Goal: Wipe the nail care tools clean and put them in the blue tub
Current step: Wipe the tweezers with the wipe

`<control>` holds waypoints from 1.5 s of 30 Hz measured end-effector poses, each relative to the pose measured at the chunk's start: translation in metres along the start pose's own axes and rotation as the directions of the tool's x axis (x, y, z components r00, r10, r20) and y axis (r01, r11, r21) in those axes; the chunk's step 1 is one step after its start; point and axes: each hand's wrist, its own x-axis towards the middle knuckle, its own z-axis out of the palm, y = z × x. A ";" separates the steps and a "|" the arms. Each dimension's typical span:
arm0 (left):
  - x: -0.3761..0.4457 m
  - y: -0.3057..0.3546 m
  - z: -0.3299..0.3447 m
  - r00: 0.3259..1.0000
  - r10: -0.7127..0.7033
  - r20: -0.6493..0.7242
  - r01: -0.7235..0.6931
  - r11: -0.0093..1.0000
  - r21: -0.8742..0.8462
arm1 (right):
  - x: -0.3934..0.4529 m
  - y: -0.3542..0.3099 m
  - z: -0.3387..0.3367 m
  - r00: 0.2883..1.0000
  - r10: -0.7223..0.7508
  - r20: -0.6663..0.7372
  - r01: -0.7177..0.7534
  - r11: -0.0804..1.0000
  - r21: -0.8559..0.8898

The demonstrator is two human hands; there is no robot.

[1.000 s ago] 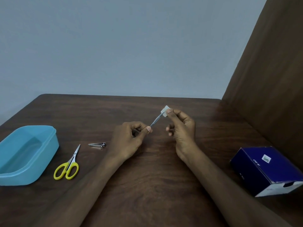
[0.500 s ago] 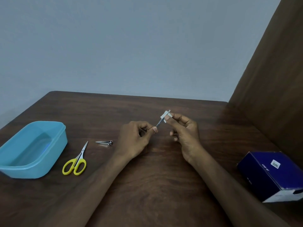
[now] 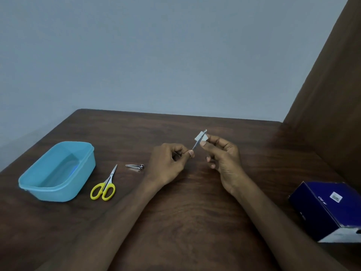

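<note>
The worktop (image 3: 175,222) is dark brown wood-grain laminate with a rounded far-left corner. A plain pale blue-grey wall (image 3: 156,55) stands behind its far edge. A brown wooden panel (image 3: 332,104) rises along its right edge under dim, even light.

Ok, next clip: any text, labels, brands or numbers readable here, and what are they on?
Dark blue box: a small white sticker, print too small to read.
Same box: pale marks on its top and side, too blurred to read.
Blue tub, scissors, nail clipper: no text visible.
</note>
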 end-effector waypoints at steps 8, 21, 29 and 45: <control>-0.005 0.012 -0.005 0.997 -0.057 0.044 0.056 0.998 0.008 | 0.005 0.003 0.001 1.000 -0.008 -0.013 0.009 1.000 0.029; -0.006 0.020 -0.004 0.989 -0.135 0.062 0.135 0.991 0.008 | 0.004 0.005 0.001 1.000 0.001 -0.016 -0.001 1.000 -0.003; -0.004 0.014 -0.003 0.994 -0.037 0.099 0.041 0.999 -0.029 | 0.004 0.009 0.001 0.997 -0.068 0.039 0.071 0.995 -0.069; 0.000 0.002 0.003 0.998 0.054 0.043 -0.053 0.998 -0.026 | 0.003 -0.001 -0.007 0.990 -0.139 -0.014 0.130 0.952 -0.278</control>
